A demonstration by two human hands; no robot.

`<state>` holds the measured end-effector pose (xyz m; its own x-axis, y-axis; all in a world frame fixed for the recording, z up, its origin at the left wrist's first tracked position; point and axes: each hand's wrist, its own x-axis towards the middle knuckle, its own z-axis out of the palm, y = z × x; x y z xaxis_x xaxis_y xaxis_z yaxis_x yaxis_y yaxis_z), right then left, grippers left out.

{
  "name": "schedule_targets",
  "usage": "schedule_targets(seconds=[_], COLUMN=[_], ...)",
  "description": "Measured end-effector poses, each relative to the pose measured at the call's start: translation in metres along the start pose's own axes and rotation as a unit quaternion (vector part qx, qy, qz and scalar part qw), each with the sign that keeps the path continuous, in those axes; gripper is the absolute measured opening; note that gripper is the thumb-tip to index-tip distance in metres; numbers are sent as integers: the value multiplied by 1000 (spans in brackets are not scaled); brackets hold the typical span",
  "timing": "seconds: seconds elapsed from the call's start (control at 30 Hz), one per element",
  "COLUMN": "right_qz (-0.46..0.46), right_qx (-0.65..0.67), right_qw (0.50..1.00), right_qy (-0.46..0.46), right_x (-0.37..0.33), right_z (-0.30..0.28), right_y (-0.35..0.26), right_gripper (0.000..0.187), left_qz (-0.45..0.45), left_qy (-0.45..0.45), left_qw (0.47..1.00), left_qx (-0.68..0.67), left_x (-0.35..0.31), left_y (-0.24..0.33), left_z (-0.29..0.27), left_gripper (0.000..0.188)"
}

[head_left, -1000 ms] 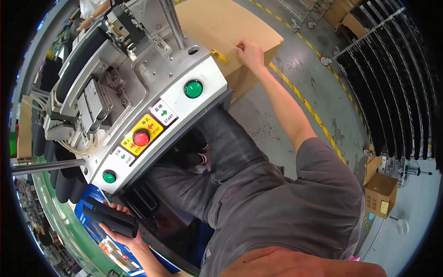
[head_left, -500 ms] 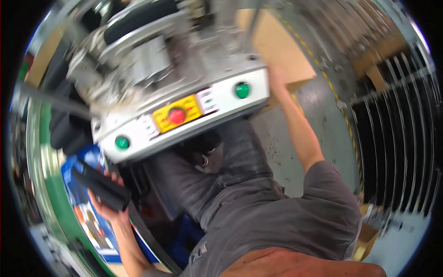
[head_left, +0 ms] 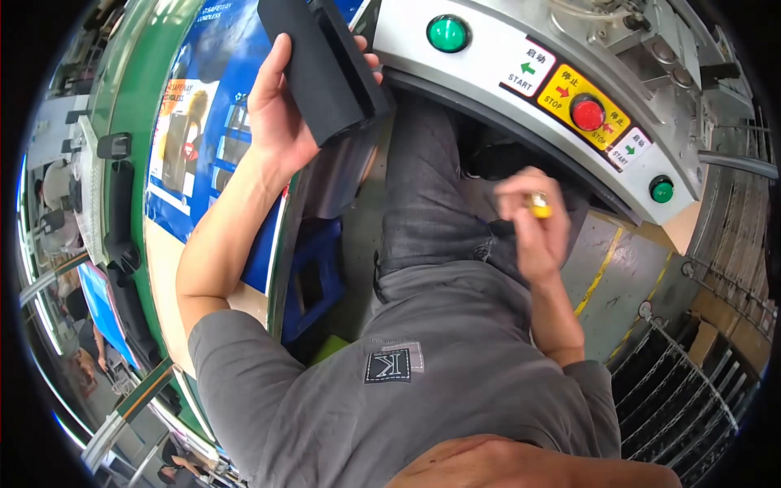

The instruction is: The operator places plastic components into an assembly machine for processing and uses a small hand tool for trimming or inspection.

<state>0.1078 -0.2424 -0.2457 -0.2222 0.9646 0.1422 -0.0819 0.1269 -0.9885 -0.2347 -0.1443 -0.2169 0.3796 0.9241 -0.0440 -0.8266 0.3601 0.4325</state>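
Observation:
My left hand [head_left: 281, 130] is closed around a long matte black piece [head_left: 321, 81] with a lengthwise slot, its thumb on one side and fingertips showing at the other. It is held tilted above a blue printed sheet [head_left: 213, 122], beside the left end of the machine. My right hand [head_left: 537, 224], smeared by motion, is in front of my lap below the machine's front panel. Its fingers curl round a small yellow object [head_left: 538, 205]; a thin dark part seems to stick out toward the left. The kind of object cannot be made out.
A machine with a pale front panel [head_left: 488, 61] spans the top, bearing a red stop button [head_left: 587, 111] and green buttons [head_left: 448, 33]. A green conveyor [head_left: 134, 195] carrying black pieces runs along the left. Black wire racks [head_left: 675, 390] stand at the right. A blue stool [head_left: 313, 281] is below.
My view has turned, shifting the machine to the right in the picture. My right hand has come from the cardboard at the machine's right side to my lap, now with the yellow object. The black piece stays in my left hand.

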Motion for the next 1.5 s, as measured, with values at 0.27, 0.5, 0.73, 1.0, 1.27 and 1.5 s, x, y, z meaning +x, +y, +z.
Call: schedule_targets(seconds=[0.27, 0.5, 0.73, 1.0, 1.27, 1.5], right_qz=[17, 25, 24, 22, 6, -38], right_qx=[-110, -154, -187, -197, -203, -200], right_qw=[987, 984, 978, 975, 974, 976], right_qy=[-115, -84, -92, -104, -103, -81], right_x=[54, 77, 84, 84, 86, 80], right_z=[97, 115, 116, 118, 118, 114], right_y=[13, 11, 5, 1, 0, 5], right_gripper=[37, 27, 30, 32, 32, 32], left_qz=[13, -4, -2, 32, 43, 43], left_qy=[136, 90, 110, 125, 134, 156], left_qw=[990, 996, 994, 989, 986, 983], left_qx=[37, 16, 15, 70, 84, 90], left_x=[5, 5, 6, 8, 9, 9], left_y=[-14, -10, -11, -12, -14, -12], left_z=[16, 6, 9, 12, 15, 15], left_gripper=[76, 75, 75, 77, 77, 76])
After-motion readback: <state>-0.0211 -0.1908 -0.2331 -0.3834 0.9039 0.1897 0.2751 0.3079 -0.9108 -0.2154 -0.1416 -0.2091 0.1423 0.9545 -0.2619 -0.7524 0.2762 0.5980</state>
